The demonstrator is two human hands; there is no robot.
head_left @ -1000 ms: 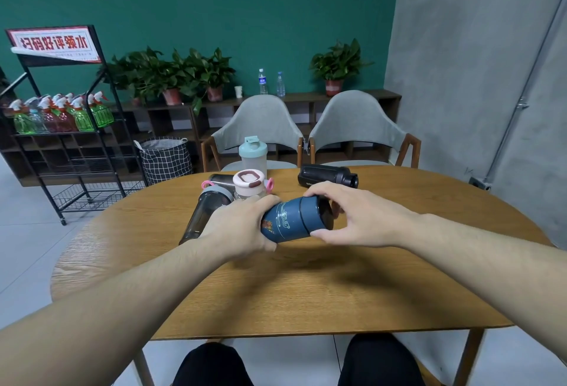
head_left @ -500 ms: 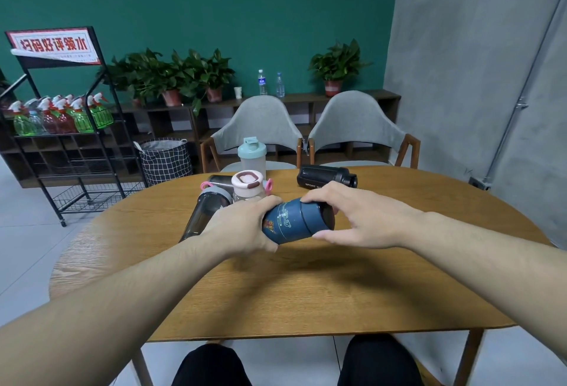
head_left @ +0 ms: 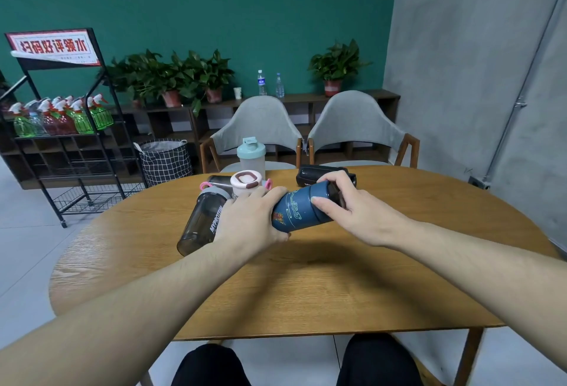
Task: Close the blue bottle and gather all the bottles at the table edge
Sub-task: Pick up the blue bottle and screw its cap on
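Both hands hold the blue bottle [head_left: 299,209] over the middle of the wooden table [head_left: 306,287], lying on its side and tilted, its top end raised toward two o'clock. The left hand [head_left: 251,220] is wrapped around the bottle's base, fingers curled over the top and thumb underneath. The right hand [head_left: 352,211] is closed around the top end, thumb pressed on the near side and fingers arched over the dark cap [head_left: 333,194] — whether the cap is fully seated I cannot tell, since the fingers cover the joint.

The other bottles sit toward twelve o'clock. A smoky grey shaker [head_left: 202,220] lies on its side at nine o'clock of the left hand, touching or just beside the wrist. Behind the left hand stands a cup with a pink lid [head_left: 246,180], and farther back a pale shaker with a mint-green lid [head_left: 251,155]. A black bottle [head_left: 310,175] lies on its side just beyond the right hand — partly hidden by the fingers.
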